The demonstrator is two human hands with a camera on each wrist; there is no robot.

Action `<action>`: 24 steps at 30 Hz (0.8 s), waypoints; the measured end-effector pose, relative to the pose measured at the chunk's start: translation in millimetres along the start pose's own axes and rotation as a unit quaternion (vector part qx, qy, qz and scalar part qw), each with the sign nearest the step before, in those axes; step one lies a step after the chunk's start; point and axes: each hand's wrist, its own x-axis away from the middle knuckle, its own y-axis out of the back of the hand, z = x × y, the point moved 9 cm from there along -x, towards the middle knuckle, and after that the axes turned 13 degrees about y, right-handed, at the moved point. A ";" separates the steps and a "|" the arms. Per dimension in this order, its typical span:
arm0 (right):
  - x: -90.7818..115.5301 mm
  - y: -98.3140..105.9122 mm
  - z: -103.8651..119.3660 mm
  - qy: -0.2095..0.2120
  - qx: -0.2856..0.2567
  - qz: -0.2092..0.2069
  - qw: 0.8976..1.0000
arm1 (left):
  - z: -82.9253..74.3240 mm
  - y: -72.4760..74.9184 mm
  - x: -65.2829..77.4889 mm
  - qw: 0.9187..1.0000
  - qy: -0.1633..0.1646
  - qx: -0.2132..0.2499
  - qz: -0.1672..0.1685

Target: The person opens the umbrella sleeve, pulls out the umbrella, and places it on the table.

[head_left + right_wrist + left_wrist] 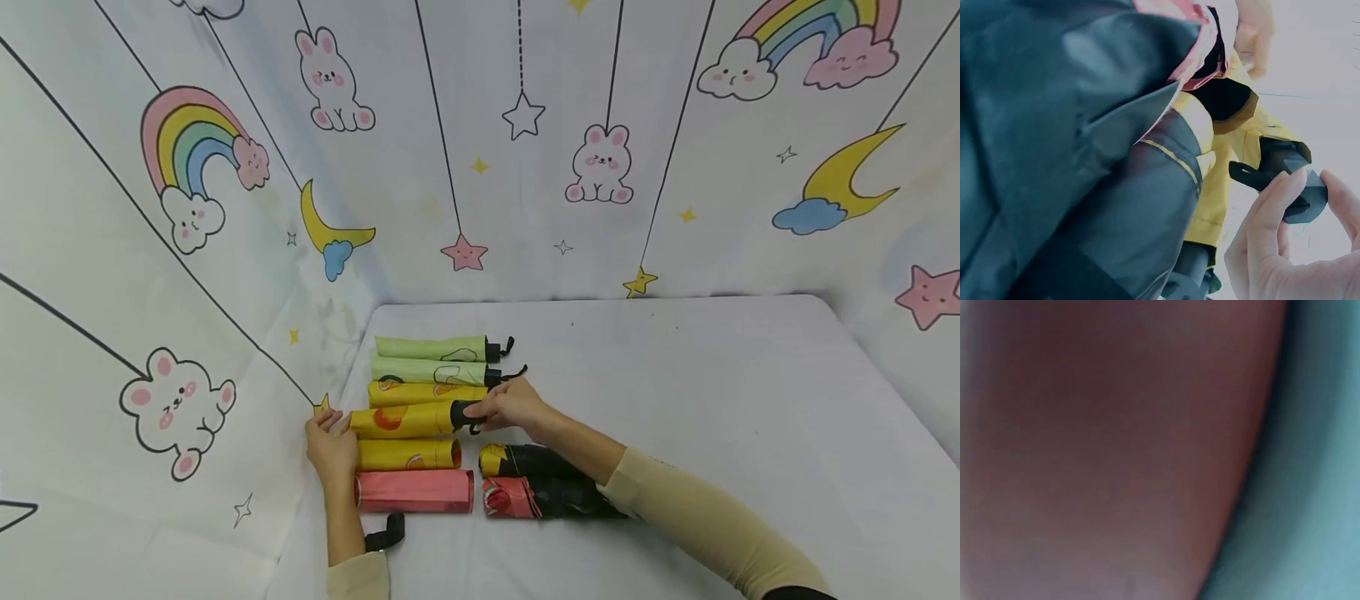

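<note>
- Umbrella in yellow cover [405, 421] is seen in the head view, held crosswise between the two hands at the left part of the white table [675, 400]; its black handle [462, 414] is turned to the right.
- This handle is pinched by the right hand [513, 406], probably because a firm end is guided more easily than soft cloth.
- At the opposite end the left hand [332, 446] is placed, it seems for steadying; whether this end is gripped or only touched cannot be told.
- Beyond it, two green umbrellas [431, 348] and another yellow umbrella [427, 395] are laid side by side, perhaps so that like colours are kept together.
- Nearer to the person, a yellow sleeve [405, 455] and a pink sleeve [412, 492] are lined up in the same direction. To their right, a yellow-and-black umbrella [536, 461] and a pink-and-black umbrella [555, 498] are set; each is faced by a sleeve of matching colour, which looks deliberate.
- In the left wrist view, only a dark blurred shape [1110, 450] and a blue-green strip [1316, 456] are shown; the left grip cannot be judged from it.
- In the right wrist view, the black handle is clasped between thumb and fingers, with its strap [1247, 175] left free beside them.
</note>
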 end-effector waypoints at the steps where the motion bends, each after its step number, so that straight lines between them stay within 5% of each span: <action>1: 0.1 0.7 0.7 -0.002 -0.002 -0.005 1.000 | 0.2 0.2 -0.2 1.000 -0.001 0.001 0.000; 24: 7.0 24.5 -0.6 -0.015 -0.036 -0.038 0.999 | -1.4 2.3 -1.8 0.999 -0.006 0.034 -0.003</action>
